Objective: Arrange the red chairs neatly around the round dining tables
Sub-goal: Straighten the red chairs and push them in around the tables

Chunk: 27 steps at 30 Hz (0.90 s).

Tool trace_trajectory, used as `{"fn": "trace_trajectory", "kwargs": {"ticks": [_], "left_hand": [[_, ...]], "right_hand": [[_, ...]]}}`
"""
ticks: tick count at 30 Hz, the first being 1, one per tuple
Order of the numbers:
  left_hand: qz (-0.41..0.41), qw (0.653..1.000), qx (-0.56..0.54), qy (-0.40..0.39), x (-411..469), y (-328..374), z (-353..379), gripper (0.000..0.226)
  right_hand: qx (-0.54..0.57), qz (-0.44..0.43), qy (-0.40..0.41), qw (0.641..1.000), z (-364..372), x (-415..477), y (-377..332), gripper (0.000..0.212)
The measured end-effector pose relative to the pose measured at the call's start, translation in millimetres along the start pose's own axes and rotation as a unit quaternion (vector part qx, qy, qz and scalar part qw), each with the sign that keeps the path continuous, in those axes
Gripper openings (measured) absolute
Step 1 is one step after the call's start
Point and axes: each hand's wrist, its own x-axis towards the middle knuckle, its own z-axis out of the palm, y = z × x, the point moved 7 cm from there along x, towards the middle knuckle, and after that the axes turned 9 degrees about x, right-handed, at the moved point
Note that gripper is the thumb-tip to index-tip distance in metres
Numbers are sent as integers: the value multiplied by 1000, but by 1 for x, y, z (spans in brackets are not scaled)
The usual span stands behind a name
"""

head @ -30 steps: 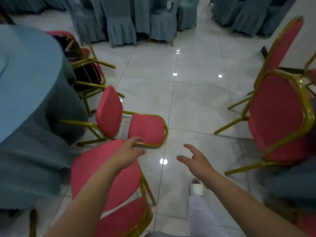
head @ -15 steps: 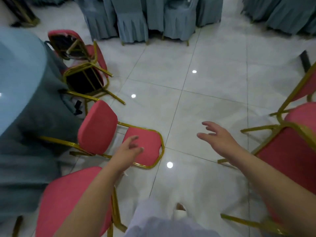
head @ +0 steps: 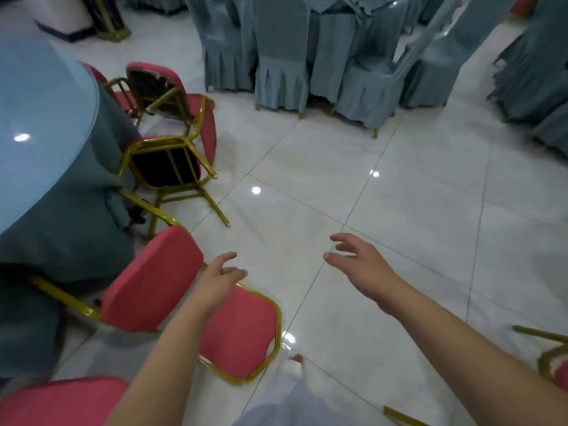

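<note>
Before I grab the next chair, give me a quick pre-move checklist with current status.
1. Left hand free: ok, open, holding nothing.
2. Right hand free: ok, open above the floor tiles.
3. Nearest red chair upright: not ok, it lies on its side.
4. Its legs free of the tablecloth: cannot tell, their ends are hidden beside it.
5. Overturned chairs beyond set upright: not ok, undersides showing.

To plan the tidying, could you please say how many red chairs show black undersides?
2, both tipped beside the blue-clothed round table: the nearer red gold-framed chair and the farther chair. Others may be hidden.
</note>
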Motion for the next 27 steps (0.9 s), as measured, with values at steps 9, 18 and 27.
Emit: {"fn": "trace_trajectory", "kwargs": {"ticks": [9, 18, 27], "left_hand": [[-54, 987, -69, 131, 45, 17, -50, 45], [-268, 856, -240, 372, -63, -81, -5, 41], [-409, 768, -365, 330, -50, -182, 158, 35]], "right_hand": [[-90, -20, -155, 984, 40, 123, -53, 44], [-242, -34, -415, 876, 128, 201, -41, 42], [-373, 52, -444, 813, 137, 268, 95, 53]]}}
